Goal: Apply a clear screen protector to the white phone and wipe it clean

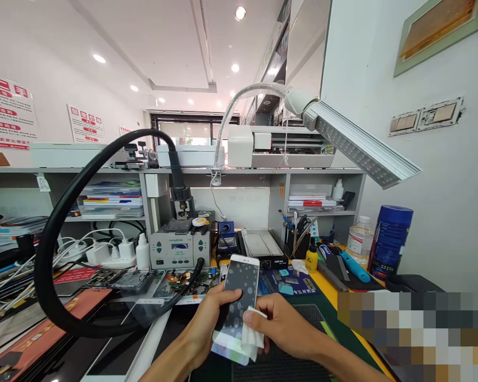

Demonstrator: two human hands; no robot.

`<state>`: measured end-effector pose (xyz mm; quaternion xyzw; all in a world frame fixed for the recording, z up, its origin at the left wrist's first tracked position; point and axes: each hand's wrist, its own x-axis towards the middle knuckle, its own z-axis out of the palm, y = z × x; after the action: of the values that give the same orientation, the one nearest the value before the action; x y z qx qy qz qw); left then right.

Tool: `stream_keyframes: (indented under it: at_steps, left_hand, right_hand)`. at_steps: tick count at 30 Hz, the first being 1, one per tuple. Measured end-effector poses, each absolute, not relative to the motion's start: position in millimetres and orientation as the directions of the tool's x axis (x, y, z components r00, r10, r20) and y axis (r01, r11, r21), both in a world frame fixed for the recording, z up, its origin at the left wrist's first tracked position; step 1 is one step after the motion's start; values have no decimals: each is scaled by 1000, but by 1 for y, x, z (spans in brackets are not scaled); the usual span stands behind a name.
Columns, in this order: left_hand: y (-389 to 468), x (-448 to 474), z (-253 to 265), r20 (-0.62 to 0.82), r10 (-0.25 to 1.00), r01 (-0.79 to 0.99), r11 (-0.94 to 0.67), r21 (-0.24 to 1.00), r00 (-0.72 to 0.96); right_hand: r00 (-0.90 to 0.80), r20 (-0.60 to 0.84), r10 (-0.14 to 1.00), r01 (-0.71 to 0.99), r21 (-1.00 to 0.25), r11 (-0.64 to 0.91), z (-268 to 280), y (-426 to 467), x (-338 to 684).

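A smartphone (239, 289) with a white frame stands tilted in front of me, its dark screen patterned with pale spots. My left hand (211, 318) grips it along the left side, thumb lying over the screen. In my right hand (276, 321) a white cloth or tissue (253, 337) is pinched and pressed on the lower right of the phone. The phone's lower end is shiny, with a rainbow sheen, and partly covered by the cloth. Beneath both hands lies a black perforated mat (302, 318).
A hot-air rework station (179, 249) with a thick black hose (43, 265) loops at the left. Phone boards, cables and a power strip (115, 260) crowd that side. A lamp (366, 140) overhangs the right, above a blue can (390, 239), a clear bottle (359, 239) and tools.
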<state>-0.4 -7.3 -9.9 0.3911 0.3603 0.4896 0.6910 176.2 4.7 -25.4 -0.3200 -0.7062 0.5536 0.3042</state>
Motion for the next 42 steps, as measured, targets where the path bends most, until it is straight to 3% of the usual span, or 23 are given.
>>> stream_keyframes:
  at_steps: [6, 15, 30, 38, 42]
  left_hand:
    - [-8, 0, -7, -70, 938, -365, 200, 909, 340]
    - [-10, -1, -8, -18, 898, -374, 202, 905, 440]
    - [-10, -3, -4, -176, 876, -322, 343, 882, 449]
    - [3, -19, -2, -131, 880, -454, 357, 816, 457]
    - [7, -27, 7, -133, 935, -552, 304, 776, 329]
  right_hand:
    - [-540, 180, 822, -27, -980, 196, -19, 11, 182]
    - [-424, 246, 871, -100, -969, 225, -9, 18, 186]
    - [-260, 74, 963, -90, -995, 52, -9, 30, 195]
    - [-87, -74, 993, -192, -977, -90, -19, 43, 204]
    - [-118, -83, 990, -234, -966, -109, -17, 43, 207]
